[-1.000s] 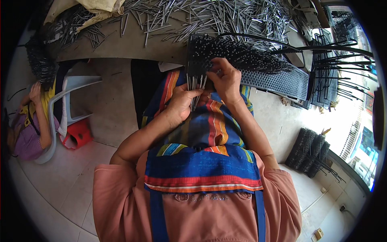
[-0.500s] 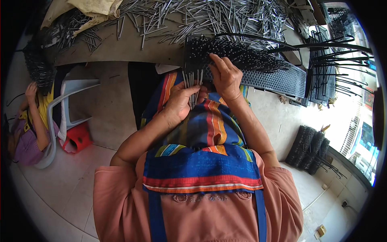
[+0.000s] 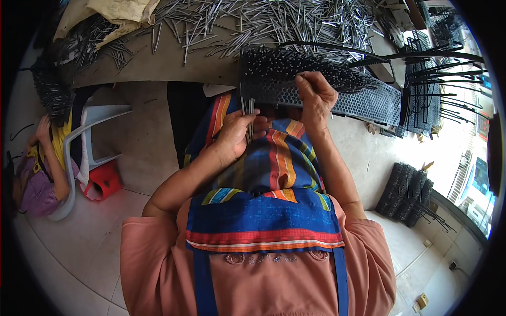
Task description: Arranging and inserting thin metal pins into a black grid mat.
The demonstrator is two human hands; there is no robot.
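Note:
My left hand (image 3: 236, 129) is closed around a small bundle of thin grey metal rods (image 3: 250, 111), held upright over my lap, just in front of a long black perforated rack (image 3: 369, 103). Many dark rods with pale tips (image 3: 295, 64) stand packed in the rack's far and left part. Over the rack's near edge, my right hand (image 3: 318, 99) is raised with thumb and forefinger pinched. A faint thin streak, which looks like one metal rod, points left from the pinch. The rack's near holes show bare beside that hand.
Loose metal rods (image 3: 232, 31) are heaped across the table (image 3: 158, 71) behind the rack. Black bent handles (image 3: 443, 58) and wire racks (image 3: 421, 108) crowd the right. At the left, another person (image 3: 45, 174) sits by a pale chair (image 3: 67, 145) and a red container (image 3: 100, 180).
My right hand has drawn back from the rack's standing rods, toward the right and slightly nearer. The rods in my left hand, fanned out before, are now closer together.

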